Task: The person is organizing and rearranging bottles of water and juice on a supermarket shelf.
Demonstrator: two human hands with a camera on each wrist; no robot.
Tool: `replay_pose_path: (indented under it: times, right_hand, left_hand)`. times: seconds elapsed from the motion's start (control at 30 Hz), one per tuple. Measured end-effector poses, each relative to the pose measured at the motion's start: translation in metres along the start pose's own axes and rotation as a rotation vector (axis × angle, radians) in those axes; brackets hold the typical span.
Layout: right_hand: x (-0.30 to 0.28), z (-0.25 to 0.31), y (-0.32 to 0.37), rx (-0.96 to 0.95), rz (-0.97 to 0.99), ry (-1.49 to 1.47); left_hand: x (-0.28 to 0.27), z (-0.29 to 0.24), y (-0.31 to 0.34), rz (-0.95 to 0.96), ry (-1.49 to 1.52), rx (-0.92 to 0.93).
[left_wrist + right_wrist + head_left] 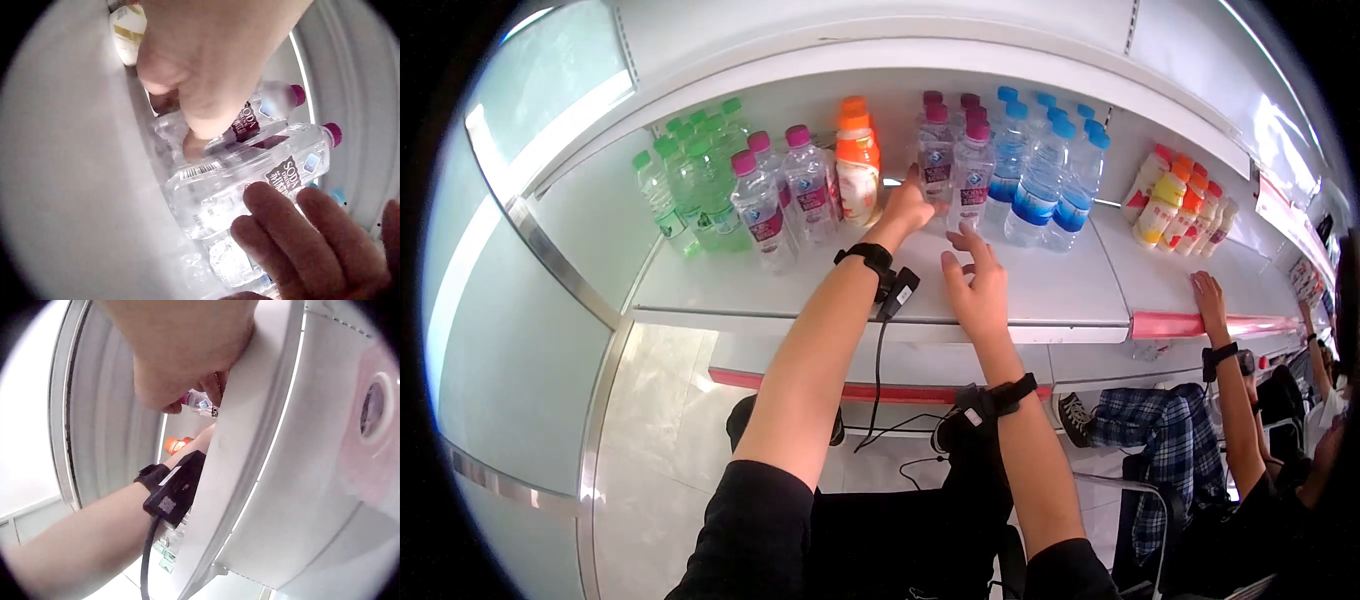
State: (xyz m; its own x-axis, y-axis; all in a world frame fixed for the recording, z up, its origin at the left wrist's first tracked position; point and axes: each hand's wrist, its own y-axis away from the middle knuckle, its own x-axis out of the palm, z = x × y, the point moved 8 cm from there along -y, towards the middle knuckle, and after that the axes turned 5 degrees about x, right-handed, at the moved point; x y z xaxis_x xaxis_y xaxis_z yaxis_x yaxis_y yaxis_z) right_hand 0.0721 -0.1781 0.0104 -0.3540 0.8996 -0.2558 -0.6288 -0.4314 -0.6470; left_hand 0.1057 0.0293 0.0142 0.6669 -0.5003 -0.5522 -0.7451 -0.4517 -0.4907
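In the head view, my left hand (907, 212) is at the lower left of a clear soda drink bottle (936, 165) with a purple cap. Its thumb (195, 147) lies across the front of that bottle in the left wrist view, and the other fingers go round its far side, partly hidden; the hand grips it low down. Just in front of a second soda drink bottle (973, 180) is my right hand (980, 290), its fingers loosely bent and holding nothing. More purple caps show behind these two.
Blue-capped water bottles (1045, 185) stand close on the right. Left are an orange-capped bottle (858, 180), more soda bottles (765, 215) and green bottles (700, 185). An upper shelf (880, 65) overhangs them. At right, another person's hand (1208, 298) rests at the shelf edge.
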Motion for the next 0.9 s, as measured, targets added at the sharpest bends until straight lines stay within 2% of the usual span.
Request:
replay_pose_path:
  times: [0.07, 0.13, 0.2, 0.27, 0.33, 0.4, 0.47, 0.5, 0.57, 0.6, 0.67, 0.8, 0.87, 0.9]
  right_hand:
    - [0.0, 0.0, -0.003, -0.002, 0.012, -0.053]
    - [-0.002, -0.001, -0.003, 0.028, -0.002, -0.047]
    - [-0.001, 0.001, -0.001, 0.018, 0.0, -0.054]
    - [-0.003, 0.002, -0.001, 0.007, -0.026, -0.042]
    - [-0.003, 0.002, 0.0, 0.014, -0.034, -0.036]
    - [-0.003, 0.005, 0.0, 0.011, -0.023, -0.028]
    - [-0.002, 0.004, 0.0, 0.014, -0.023, -0.01]
    - [-0.004, 0.003, 0.0, 0.008, -0.022, 0.01]
    - [-0.003, 0.001, 0.0, 0.007, -0.038, 0.025]
    - [-0.003, 0.002, 0.0, 0.005, -0.045, 0.03]
    - [-0.003, 0.001, 0.0, 0.019, -0.045, 0.037]
    - [-0.003, 0.005, 0.001, 0.003, -0.036, 0.046]
    - [-0.003, 0.005, 0.001, 0.004, -0.04, 0.043]
    - [-0.003, 0.006, 0.001, 0.003, -0.042, 0.038]
  left_hand:
    - [-0.001, 0.006, 0.006, 0.06, -0.214, -0.133]
    - [-0.019, -0.011, 0.027, -0.027, -0.239, -0.026]
    - [-0.047, -0.029, 0.065, -0.266, -0.046, 0.219]
    - [-0.085, -0.06, 0.113, -0.341, 0.253, 0.256]
    - [-0.132, -0.086, 0.158, -0.561, -0.178, 0.47]
    - [-0.174, -0.086, 0.185, -0.888, -0.416, 0.442]
    - [-0.199, -0.067, 0.186, -0.96, -0.594, 0.191]
    - [-0.205, -0.06, 0.185, -0.957, -0.581, 0.196]
    - [-0.212, -0.014, 0.173, -0.823, -0.331, -0.069]
    - [-0.214, -0.008, 0.172, -0.818, -0.321, -0.06]
    - [-0.212, -0.008, 0.166, -0.728, -0.549, -0.097]
    - [-0.197, -0.019, 0.169, -0.638, -0.531, -0.095]
    - [-0.173, -0.036, 0.166, -0.592, -0.399, 0.046]
    - [-0.163, -0.042, 0.163, -0.588, -0.398, 0.046]
